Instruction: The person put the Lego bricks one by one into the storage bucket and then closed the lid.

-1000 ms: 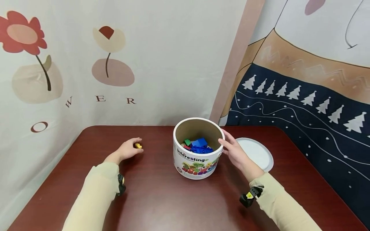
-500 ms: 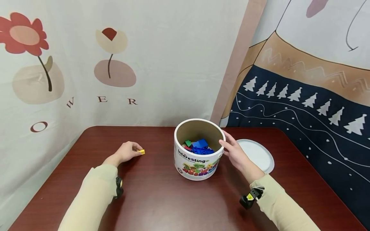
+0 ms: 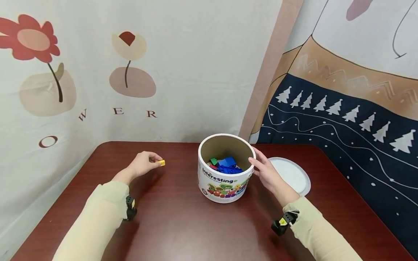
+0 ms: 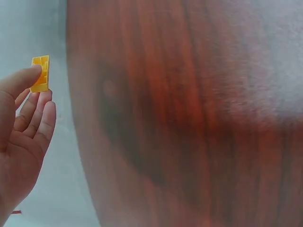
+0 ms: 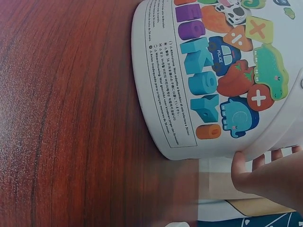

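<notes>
Between thumb and fingers, my left hand (image 3: 141, 165) pinches a small yellow toy building brick (image 3: 162, 163) above the left part of the table. In the left wrist view the brick's (image 4: 45, 71) hollow side shows, with the thumb on it. A white round bucket (image 3: 223, 192) with printed pictures stands upright at mid-table, its top uncovered. Blue bricks (image 3: 229, 169), a green brick (image 3: 213, 161) and a bit of red lie inside. My right hand (image 3: 267, 174) grips the bucket's right side, thumb at the rim. The right wrist view shows those fingers (image 5: 239, 165) against the bucket's wall.
A white round lid (image 3: 290, 174) lies flat on the dark red-brown table (image 3: 196, 232), right of the bucket and behind my right forearm. A printed cloth wall (image 3: 196, 72) rises behind the table's far edge.
My left hand first picks at the yellow brick by the tabletop, then lifts it, its shadow now spreading apart beneath. The right hand stays on the bucket.
</notes>
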Motion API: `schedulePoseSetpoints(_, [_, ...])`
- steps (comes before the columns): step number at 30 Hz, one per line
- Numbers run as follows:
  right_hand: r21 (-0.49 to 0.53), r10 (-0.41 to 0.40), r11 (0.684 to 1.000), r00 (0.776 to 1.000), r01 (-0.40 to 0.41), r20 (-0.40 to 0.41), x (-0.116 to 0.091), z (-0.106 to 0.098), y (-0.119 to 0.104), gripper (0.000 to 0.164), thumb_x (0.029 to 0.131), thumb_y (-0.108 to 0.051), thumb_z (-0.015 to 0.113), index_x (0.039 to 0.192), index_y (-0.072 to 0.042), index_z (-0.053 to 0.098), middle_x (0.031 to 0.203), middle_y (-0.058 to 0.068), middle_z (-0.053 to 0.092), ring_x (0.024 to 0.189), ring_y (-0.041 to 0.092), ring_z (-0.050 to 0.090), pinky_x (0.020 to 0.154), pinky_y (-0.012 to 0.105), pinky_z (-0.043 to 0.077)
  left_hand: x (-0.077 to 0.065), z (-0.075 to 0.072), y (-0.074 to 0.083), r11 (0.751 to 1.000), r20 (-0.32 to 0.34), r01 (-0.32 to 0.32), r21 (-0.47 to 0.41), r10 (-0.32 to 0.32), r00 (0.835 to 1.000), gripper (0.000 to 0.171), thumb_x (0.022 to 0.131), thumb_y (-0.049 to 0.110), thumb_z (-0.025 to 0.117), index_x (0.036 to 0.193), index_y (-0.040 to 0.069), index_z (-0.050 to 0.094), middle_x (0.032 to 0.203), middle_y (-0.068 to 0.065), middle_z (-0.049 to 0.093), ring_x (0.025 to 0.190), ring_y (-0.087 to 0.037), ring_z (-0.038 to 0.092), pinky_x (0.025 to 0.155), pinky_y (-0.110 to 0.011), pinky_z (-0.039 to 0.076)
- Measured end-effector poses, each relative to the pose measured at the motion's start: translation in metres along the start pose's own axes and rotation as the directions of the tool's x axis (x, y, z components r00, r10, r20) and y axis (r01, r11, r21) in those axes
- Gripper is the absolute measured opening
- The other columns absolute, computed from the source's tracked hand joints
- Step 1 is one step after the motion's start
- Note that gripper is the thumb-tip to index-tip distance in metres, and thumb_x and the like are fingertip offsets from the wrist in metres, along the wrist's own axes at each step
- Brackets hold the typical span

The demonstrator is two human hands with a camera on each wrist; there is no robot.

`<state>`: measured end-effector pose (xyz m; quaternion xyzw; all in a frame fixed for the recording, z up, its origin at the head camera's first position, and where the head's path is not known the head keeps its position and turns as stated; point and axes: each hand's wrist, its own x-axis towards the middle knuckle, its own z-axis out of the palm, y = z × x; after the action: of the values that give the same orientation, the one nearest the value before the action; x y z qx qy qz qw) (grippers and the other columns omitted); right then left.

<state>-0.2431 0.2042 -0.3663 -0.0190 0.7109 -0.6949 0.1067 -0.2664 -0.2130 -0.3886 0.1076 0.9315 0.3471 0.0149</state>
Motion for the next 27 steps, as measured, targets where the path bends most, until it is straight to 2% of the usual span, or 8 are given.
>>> schedulePoseSetpoints(11, [0.009, -0.009, 1.0, 1.0, 0.009, 0.007, 0.001, 0.0, 0.001, 0.056, 0.099, -0.019, 0.043, 0.15, -0.017, 0.019, 0.156, 0.011, 0.016, 0.14, 0.034, 0.021, 0.113, 0.053, 0.024, 0.006, -0.022, 0.025, 1.0, -0.042, -0.029, 0.012, 0.029, 0.999, 0.024, 0.089, 0.015, 0.062, 0.106, -0.002, 0.067, 0.096, -0.016, 0.065, 0.085, -0.023, 0.058, 0.069, -0.027, 0.047])
schedulePoseSetpoints(15, [0.013, -0.001, 1.0, 1.0, 0.001, 0.006, 0.001, 0.001, 0.0, 0.056, 0.099, -0.018, 0.042, 0.15, -0.016, 0.019, 0.156, 0.011, 0.016, 0.139, 0.034, 0.022, 0.112, 0.053, 0.024, 0.006, -0.028, 0.035, 1.0, -0.038, -0.028, 0.004, 0.028, 0.999, 0.025, 0.089, 0.016, 0.061, 0.108, -0.001, 0.066, 0.099, -0.015, 0.065, 0.086, -0.024, 0.057, 0.069, -0.027, 0.046])
schedulePoseSetpoints(27, [0.009, 0.001, 1.0, 1.0, 0.0, -0.001, 0.0, 0.001, -0.001, 0.056, 0.099, -0.017, 0.041, 0.15, -0.016, 0.018, 0.156, 0.011, 0.016, 0.14, 0.034, 0.021, 0.112, 0.054, 0.024, 0.008, -0.042, 0.069, 0.996, -0.036, -0.085, 0.018, 0.085, 0.996, 0.021, 0.088, 0.016, 0.063, 0.104, 0.004, 0.068, 0.097, -0.012, 0.068, 0.085, -0.021, 0.06, 0.072, -0.028, 0.047])
